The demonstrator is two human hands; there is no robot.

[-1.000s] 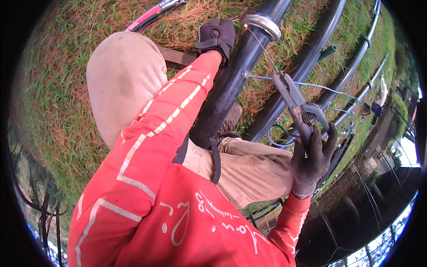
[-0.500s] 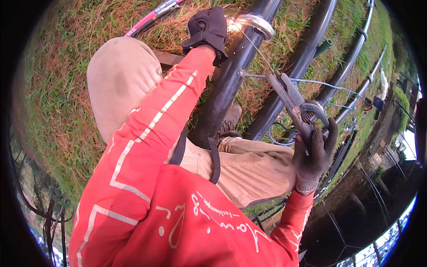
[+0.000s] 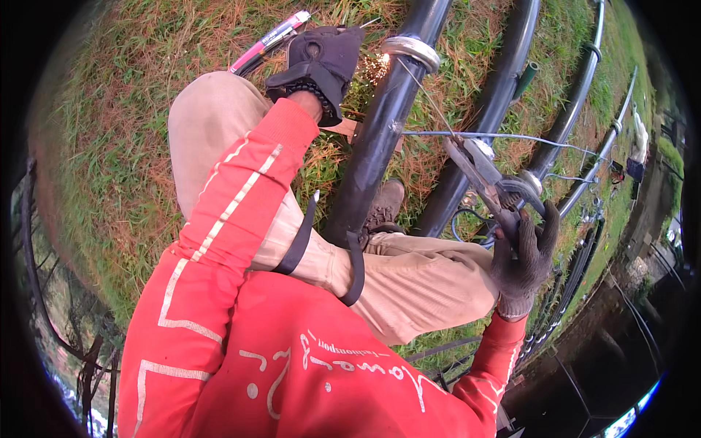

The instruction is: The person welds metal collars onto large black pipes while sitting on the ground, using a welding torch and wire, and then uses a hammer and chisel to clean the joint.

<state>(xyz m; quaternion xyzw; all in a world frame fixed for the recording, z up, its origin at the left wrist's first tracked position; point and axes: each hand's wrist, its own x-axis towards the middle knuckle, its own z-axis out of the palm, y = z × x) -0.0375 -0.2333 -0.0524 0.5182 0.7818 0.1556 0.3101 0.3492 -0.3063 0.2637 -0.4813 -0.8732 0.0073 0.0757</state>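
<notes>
My right hand (image 3: 524, 255), in a brown knit glove, is closed round the handle of a welding electrode holder (image 3: 482, 171). A thin welding electrode (image 3: 427, 95) runs from its jaws up to a pale metal collar (image 3: 412, 50) on the nearest black pipe (image 3: 380, 120). Small sparks (image 3: 376, 67) fly at the collar's left side. My left hand (image 3: 321, 66), in a dark padded glove, is bent into a fist left of the collar, apart from the pipe. Its fingers are mostly hidden; a thin rod tip shows just beyond them.
More black pipes (image 3: 504, 69) lie side by side to the right, with a thin blue-grey cable (image 3: 504, 136) across them. A long pink and white object (image 3: 266, 45) lies on the grass beyond my left knee (image 3: 212, 120). Dark straps (image 3: 299, 241) hang by my legs.
My left hand has drawn back leftward and a little down, away from the collar. The bright glow there has shrunk to small sparks. My right hand keeps its grip on the electrode holder.
</notes>
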